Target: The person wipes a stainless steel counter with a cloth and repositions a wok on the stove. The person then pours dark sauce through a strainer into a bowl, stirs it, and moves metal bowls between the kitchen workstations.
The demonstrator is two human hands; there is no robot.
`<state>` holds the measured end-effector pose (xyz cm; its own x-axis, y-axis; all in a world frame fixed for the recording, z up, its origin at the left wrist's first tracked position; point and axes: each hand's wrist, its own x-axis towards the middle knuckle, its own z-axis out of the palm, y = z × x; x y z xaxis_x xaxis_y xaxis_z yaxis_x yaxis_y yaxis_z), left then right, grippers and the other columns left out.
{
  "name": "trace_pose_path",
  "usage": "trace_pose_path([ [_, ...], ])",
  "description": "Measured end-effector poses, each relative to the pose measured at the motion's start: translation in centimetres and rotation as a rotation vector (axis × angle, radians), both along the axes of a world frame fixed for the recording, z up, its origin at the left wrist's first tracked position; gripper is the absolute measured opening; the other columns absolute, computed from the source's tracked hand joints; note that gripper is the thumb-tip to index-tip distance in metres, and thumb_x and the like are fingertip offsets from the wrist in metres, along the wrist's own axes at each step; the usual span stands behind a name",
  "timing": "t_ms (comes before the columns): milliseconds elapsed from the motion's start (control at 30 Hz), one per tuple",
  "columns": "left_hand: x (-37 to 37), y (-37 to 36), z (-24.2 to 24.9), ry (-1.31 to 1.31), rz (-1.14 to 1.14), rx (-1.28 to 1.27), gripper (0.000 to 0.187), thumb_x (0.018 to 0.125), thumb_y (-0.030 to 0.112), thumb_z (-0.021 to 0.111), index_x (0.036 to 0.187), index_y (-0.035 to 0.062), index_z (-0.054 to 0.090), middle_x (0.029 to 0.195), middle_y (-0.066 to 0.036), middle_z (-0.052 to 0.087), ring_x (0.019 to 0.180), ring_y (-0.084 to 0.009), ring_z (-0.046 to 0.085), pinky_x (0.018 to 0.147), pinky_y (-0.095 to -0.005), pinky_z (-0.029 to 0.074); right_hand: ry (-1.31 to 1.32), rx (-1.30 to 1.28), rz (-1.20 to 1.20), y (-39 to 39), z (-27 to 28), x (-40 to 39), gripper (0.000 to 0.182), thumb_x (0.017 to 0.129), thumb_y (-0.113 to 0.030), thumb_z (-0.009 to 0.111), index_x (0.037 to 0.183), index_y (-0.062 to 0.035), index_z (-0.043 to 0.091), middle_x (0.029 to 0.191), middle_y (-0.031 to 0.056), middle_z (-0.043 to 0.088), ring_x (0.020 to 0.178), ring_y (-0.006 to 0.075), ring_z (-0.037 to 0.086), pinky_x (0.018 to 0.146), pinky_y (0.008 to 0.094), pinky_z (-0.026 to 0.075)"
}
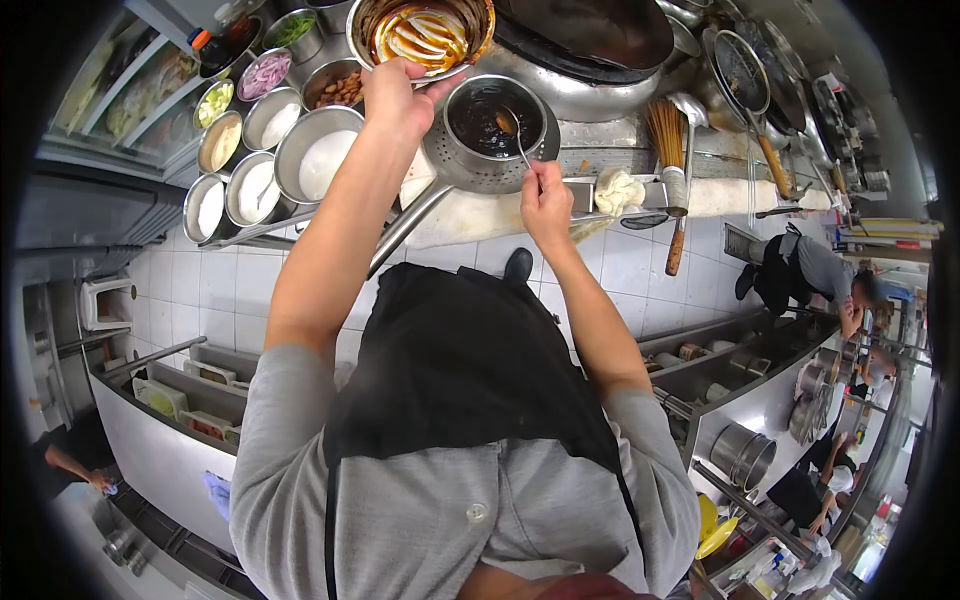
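My left hand [400, 98] grips the rim of a metal bowl [358, 40] at the top centre, whose inside is smeared with brown and white sauce. Just right of it, my right hand [546, 203] is closed round the handle of a spoon [521, 148]. The spoon's bowl dips into dark liquid in a metal pot [493, 158]. That pot stands on a perforated ladle [487, 181] with a long handle pointing down and left.
Containers of white powder [325, 160], onions [266, 74] and nuts [340, 92] stand at the left. A large wok [590, 40] is behind the pot. A bamboo brush [668, 145] and folded cloth [620, 190] lie right. Several people work at the far right; another person is lower left.
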<state>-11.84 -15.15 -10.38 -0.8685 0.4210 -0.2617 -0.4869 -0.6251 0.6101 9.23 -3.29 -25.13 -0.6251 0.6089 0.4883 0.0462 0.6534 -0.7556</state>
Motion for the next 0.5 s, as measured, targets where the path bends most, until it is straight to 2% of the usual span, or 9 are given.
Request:
trace_pose_path([
  [67, -0.9, -0.5, -0.7, -0.017, -0.022, 0.033, 0.056, 0.075, -0.012, 0.04, 0.131, -0.0104, 0.036, 0.133, -0.026, 0.046, 0.121, -0.0471, 0.053, 0.098, -0.0675, 0.053, 0.128, -0.223, 0.041, 0.1, -1.1, -0.6, 0.009, 0.097, -0.01, 0.06, 0.101, -0.0021, 0.06, 0.068, 0.0025, 0.057, 0.053, 0.0102, 0.051, 0.048, 0.0261, 0.04],
  [100, -0.9, -0.7, -0.5, -0.026, -0.031, 0.047, 0.059, 0.074, -0.013, 0.04, 0.132, -0.0091, 0.034, 0.132, -0.025, 0.044, 0.119, -0.0468, 0.054, 0.095, -0.0674, 0.056, 0.141, -0.534, 0.047, -0.2, 0.7, -0.7, 0.007, 0.097, -0.009, 0.06, 0.099, -0.003, 0.06, 0.067, 0.0015, 0.055, 0.051, 0.0095, 0.047, 0.046, 0.0258, 0.037],
  [167, -0.6, -1.0, -0.5, -0.034, -0.015, 0.028, 0.058, 0.076, -0.009, 0.042, 0.134, -0.007, 0.037, 0.134, -0.025, 0.047, 0.122, -0.0448, 0.053, 0.099, -0.0661, 0.053, 0.158, -1.157, 0.051, -0.5, 5.0, -0.5, 0.003, 0.096, -0.008, 0.059, 0.096, -0.0049, 0.06, 0.065, -0.0004, 0.051, 0.048, 0.0079, 0.04, 0.042, 0.025, 0.03],
  [200, -0.9, -1.2, -0.6, -0.043, -0.029, 0.038, 0.058, 0.077, -0.008, 0.042, 0.134, -0.0065, 0.038, 0.134, -0.025, 0.047, 0.123, -0.0444, 0.053, 0.1, -0.0657, 0.052, 0.193, -1.302, 0.042, -0.5, 6.9, -0.7, 0.006, 0.097, -0.011, 0.058, 0.093, -0.0073, 0.061, 0.061, -0.0035, 0.043, 0.046, 0.0069, 0.032, 0.04, 0.0243, 0.023],
  [300, -0.8, -1.4, -0.1, -0.054, -0.017, 0.008, 0.051, 0.08, -0.003, 0.042, 0.13, -0.0069, 0.045, 0.133, -0.023, 0.052, 0.123, -0.0438, 0.054, 0.103, -0.0636, 0.05, 0.257, -1.681, 0.269, 2.7, 8.7, -0.3, 0.01, 0.097, -0.017, 0.058, 0.098, -0.0078, 0.061, 0.061, -0.0023, 0.044, 0.047, 0.0079, 0.034, 0.042, 0.0236, 0.025],
  [333, -0.8, -1.5, 0.1, -0.062, -0.017, 0.0, 0.05, 0.08, -0.002, 0.043, 0.129, -0.0074, 0.046, 0.131, -0.023, 0.054, 0.121, -0.0438, 0.055, 0.103, -0.0629, 0.051, 0.257, -1.749, 0.341, 4.3, 9.2, -0.5, 0.015, 0.098, -0.021, 0.056, 0.098, -0.0076, 0.061, 0.061, -0.0027, 0.042, 0.046, 0.0084, 0.032, 0.042, 0.0233, 0.023],
  [433, -0.5, -1.6, 0.3, -0.087, -0.002, -0.034, 0.046, 0.081, 0.005, 0.046, 0.125, -0.0081, 0.05, 0.123, -0.024, 0.058, 0.112, -0.0429, 0.06, 0.098, -0.0583, 0.055, 0.309, -1.593, 0.318, 8.4, 14.2, -1.2, 0.012, 0.097, -0.019, 0.057, 0.096, -0.0078, 0.06, 0.062, -0.0028, 0.043, 0.047, 0.0081, 0.034, 0.041, 0.0239, 0.025],
  [500, -0.4, -1.8, 0.2, -0.106, -0.004, -0.037, 0.046, 0.081, 0.009, 0.049, 0.124, -0.0079, 0.05, 0.121, -0.025, 0.059, 0.106, -0.0419, 0.062, 0.095, -0.0562, 0.056, 0.289, -1.341, 0.123, 12.3, 16.6, -2.6, 0.014, 0.095, -0.017, 0.058, 0.101, -0.0054, 0.062, 0.063, -0.0022, 0.047, 0.048, 0.0077, 0.037, 0.041, 0.0236, 0.028],
])
